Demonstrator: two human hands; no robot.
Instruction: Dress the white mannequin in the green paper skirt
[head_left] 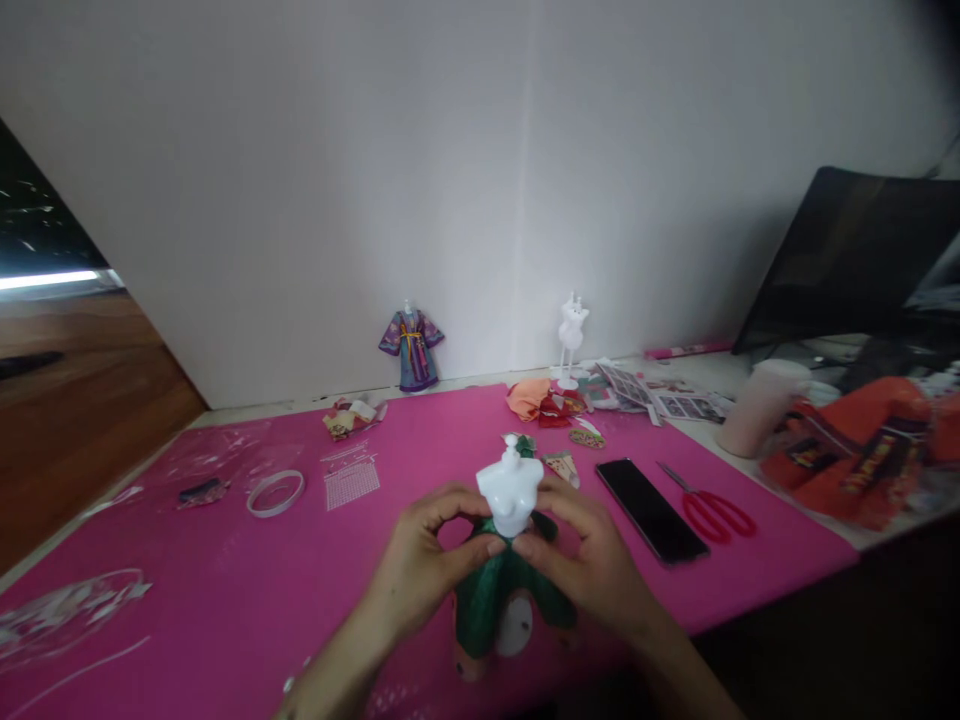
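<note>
A small white mannequin torso (pixel 510 490) stands over the pink mat (pixel 225 560), with a green skirt (pixel 487 595) wrapped round its waist. My left hand (pixel 424 560) pinches the skirt's waist from the left, fingers closed on the cloth. On the other side my right hand (pixel 585 555) does the same, thumb and fingers pressed to the waist. Both hands hold the dressed torso between them.
A black phone (pixel 651 510) and red scissors (pixel 712 512) lie right of my hands. A tape ring (pixel 276 493) and plastic wrappers sit to the left. At the wall stand a doll robe (pixel 411 348) and a bare white mannequin (pixel 571 335). Fabric scraps, a cup (pixel 761 405) and orange cloth (pixel 862 450) are at right.
</note>
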